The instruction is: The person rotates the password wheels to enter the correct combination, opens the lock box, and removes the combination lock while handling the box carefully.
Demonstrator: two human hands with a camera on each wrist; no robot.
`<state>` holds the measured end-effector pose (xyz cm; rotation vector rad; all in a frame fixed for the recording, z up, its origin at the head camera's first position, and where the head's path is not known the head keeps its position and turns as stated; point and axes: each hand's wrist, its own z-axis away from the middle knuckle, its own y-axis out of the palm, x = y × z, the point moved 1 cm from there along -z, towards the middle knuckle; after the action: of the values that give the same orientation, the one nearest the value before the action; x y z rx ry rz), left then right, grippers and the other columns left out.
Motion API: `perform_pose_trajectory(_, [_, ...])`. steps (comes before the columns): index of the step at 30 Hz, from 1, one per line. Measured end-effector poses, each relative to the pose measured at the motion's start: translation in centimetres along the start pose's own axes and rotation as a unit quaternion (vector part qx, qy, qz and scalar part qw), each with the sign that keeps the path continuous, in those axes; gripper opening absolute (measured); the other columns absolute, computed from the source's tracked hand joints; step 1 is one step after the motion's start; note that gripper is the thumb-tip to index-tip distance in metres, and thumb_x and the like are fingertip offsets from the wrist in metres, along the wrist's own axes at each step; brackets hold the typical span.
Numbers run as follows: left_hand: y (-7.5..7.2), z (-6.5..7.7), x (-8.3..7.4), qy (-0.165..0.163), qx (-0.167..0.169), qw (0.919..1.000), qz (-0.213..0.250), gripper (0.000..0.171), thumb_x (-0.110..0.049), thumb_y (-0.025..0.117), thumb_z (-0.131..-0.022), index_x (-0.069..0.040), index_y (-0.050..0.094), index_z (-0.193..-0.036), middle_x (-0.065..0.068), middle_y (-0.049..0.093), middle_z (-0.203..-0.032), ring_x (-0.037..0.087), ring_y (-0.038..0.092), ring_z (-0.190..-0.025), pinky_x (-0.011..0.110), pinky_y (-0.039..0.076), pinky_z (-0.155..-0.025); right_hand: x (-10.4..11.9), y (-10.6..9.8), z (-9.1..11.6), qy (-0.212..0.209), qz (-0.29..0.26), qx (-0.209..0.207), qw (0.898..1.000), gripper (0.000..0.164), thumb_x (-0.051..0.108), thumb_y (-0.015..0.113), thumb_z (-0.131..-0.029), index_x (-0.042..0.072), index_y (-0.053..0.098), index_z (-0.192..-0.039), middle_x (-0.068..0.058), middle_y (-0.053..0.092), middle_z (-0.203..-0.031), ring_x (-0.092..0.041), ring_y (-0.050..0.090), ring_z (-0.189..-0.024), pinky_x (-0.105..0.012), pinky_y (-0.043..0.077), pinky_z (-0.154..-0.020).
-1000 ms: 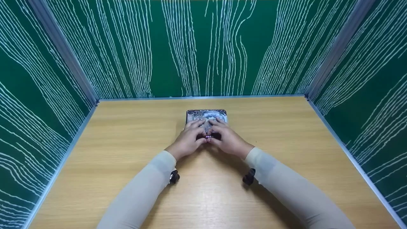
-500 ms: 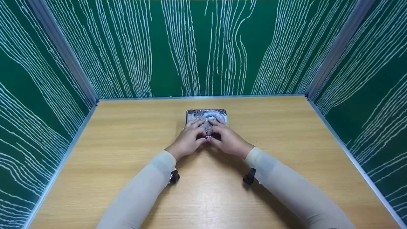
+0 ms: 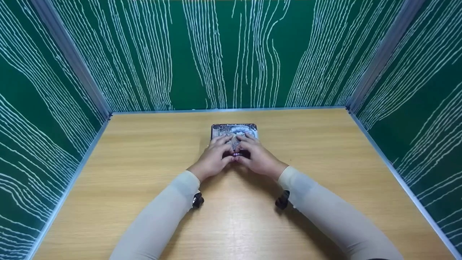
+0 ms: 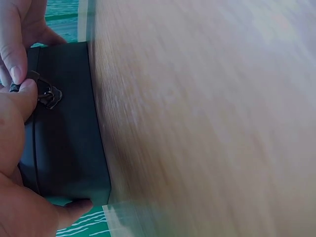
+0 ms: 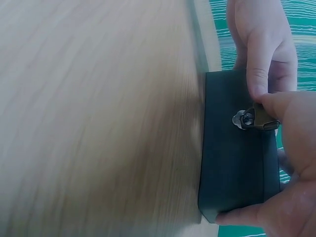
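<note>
the left hand (image 3: 213, 159), at about the box's seven o'clock, grips it, fingers bent over the lid and round the near end, thumb up against the latch. the box (image 3: 236, 129) sits on the table straight ahead of the person at twelve o'clock, flat, patterned lid up, dark front facing the chest; its metal latch (image 5: 261, 119) is at the six o'clock edge. the right hand (image 3: 258, 159), at about five o'clock, mirrors the grip, its thumb also at the latch. the step in hand looks like working that latch; whether it is fastened or free cannot be told. the next move, i judge, calls for steady fingers on both ends while the thumbs press or lift the small metal piece. around them, from the left: the left wall (image 3: 43, 90) at ten o'clock, the left sleeve (image 3: 155, 220) with its small camera (image 3: 198, 200), the bare table (image 3: 234, 224) at six, the back wall (image 3: 191, 72) at twelve, the right sleeve (image 3: 332, 209), and the right wall (image 3: 429, 104) at two. what stands in the way is mostly the hands themselves: from above they cover much of the lid and crowd the latch.
</note>
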<state>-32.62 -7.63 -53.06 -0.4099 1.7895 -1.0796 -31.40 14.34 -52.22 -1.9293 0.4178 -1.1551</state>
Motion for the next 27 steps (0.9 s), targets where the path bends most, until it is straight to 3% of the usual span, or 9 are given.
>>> perform_pose_trajectory(14, [-0.06,0.05,-0.11,-0.004,0.004,1.0,-0.001,0.012,-0.027,0.075,-0.11,-0.015,0.075,-0.111,-0.001,0.036,-0.187,0.033,0.021,-0.178,0.064,0.02,-0.143,0.01,0.01,0.06,0.027,0.009,0.021,0.999,0.017,0.029,0.076,-0.111,0.015,0.074,-0.12,-0.015,0.04,-0.184,-0.05,0.017,-0.176,-0.071,0.021,-0.14])
perform_pose_trajectory(27, [0.03,-0.03,0.06,0.01,-0.004,0.9999,-0.01,0.015,-0.029,0.076,-0.109,-0.014,0.074,-0.111,0.004,0.04,-0.185,0.035,0.025,-0.176,0.067,0.022,-0.142,-0.19,0.09,0.1,-0.003,0.012,0.004,1.0,0.024,0.029,0.079,-0.108,0.013,0.072,-0.123,-0.022,0.044,-0.18,-0.054,0.022,-0.174,-0.076,0.021,-0.138])
